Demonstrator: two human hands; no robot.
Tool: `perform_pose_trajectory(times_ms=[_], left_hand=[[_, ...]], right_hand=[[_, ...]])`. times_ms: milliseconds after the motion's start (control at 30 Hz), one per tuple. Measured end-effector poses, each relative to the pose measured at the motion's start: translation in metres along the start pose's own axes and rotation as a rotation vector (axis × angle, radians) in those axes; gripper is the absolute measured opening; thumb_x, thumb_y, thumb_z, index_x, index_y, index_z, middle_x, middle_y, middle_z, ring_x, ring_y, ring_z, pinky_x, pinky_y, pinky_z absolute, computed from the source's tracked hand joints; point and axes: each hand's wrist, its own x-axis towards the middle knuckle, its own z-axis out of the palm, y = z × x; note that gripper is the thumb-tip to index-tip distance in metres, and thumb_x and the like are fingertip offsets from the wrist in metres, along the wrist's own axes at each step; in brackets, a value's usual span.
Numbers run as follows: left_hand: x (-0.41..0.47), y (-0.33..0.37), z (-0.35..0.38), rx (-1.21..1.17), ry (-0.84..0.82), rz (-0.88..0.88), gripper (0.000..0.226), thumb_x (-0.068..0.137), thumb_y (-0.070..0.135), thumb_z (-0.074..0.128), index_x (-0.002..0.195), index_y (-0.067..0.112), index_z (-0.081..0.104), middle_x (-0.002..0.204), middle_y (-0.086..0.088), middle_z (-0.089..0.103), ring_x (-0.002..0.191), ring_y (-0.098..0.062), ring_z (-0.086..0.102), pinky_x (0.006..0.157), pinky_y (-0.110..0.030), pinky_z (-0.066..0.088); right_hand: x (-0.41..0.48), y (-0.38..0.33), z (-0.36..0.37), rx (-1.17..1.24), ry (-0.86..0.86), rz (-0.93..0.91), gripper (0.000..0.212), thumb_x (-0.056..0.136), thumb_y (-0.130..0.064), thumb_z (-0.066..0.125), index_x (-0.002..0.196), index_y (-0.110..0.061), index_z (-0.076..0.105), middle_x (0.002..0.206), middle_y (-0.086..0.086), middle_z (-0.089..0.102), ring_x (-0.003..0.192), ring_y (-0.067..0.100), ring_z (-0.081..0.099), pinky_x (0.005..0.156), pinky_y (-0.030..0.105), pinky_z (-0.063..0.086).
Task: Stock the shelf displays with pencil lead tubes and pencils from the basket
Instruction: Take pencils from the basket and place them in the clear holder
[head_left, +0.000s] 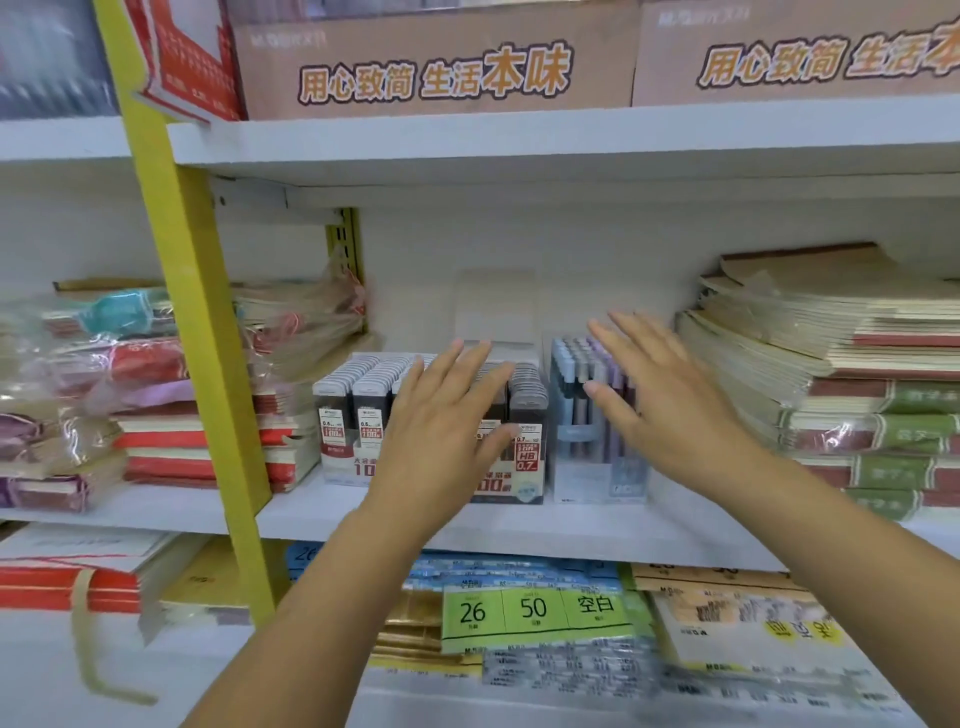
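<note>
Shelf (597, 525) bears lead-tube display (343, 415), pencil display (571, 415), notebooks (857, 364).

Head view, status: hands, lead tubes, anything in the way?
Left hand open at lead tube display. Right hand open at pencil display. Notebook stacks flank both.

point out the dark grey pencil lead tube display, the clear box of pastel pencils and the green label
dark grey pencil lead tube display (371, 410): head view, left front tubes
clear box of pastel pencils (569, 415): head view, blue pencil barrel
green label (532, 608): head view, number 50
</note>
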Motion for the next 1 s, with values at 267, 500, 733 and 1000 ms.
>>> perform_pose_trajectory(times_ms=[267, 500, 733, 1000], left_hand=[[0.024, -0.015, 0.008, -0.032, -0.191, 0.082, 0.057, 0.099, 0.052, 0.049, 0.152, 0.034, 0.038, 0.160, 0.010, 0.035, 0.149, -0.013, 0.029, 0.124, -0.040, 0.017], [0.024, -0.015, 0.008, -0.027, -0.163, 0.081, 0.055, 0.099, 0.054, 0.048, 0.150, 0.035, 0.040, 0.158, 0.012, 0.039, 0.147, -0.011, 0.033, 0.123, -0.037, 0.019], [0.024, -0.045, -0.015, -0.089, -0.148, 0.028, 0.072, 0.093, 0.056, 0.057, 0.155, 0.034, 0.029, 0.166, 0.008, 0.022, 0.152, -0.013, 0.018, 0.122, -0.034, 0.012], [0.002, -0.093, -0.017, 0.168, -0.241, -0.095, 0.069, 0.093, 0.073, 0.028, 0.155, 0.043, 0.018, 0.167, 0.012, 0.017, 0.154, -0.013, 0.010, 0.123, -0.053, 0.002]], right_hand=[[0.016, 0.003, 0.008, 0.056, -0.140, -0.043, 0.055, 0.097, -0.039, 0.051, 0.149, -0.030, 0.034, 0.155, -0.006, 0.035, 0.144, 0.011, 0.026, 0.115, 0.026, 0.020], [0.017, -0.002, 0.009, 0.073, -0.129, -0.028, 0.050, 0.097, -0.032, 0.055, 0.145, -0.026, 0.042, 0.150, -0.004, 0.042, 0.141, 0.012, 0.033, 0.115, 0.029, 0.025], [0.038, -0.037, -0.004, 0.053, -0.189, -0.041, 0.052, 0.099, -0.045, 0.042, 0.147, -0.025, 0.038, 0.155, -0.001, 0.035, 0.145, 0.017, 0.022, 0.118, 0.030, 0.013], [0.030, -0.084, 0.034, 0.005, -0.360, -0.164, 0.062, 0.102, -0.050, 0.025, 0.155, -0.029, 0.002, 0.163, -0.008, 0.002, 0.149, 0.010, 0.002, 0.113, 0.025, -0.004]])
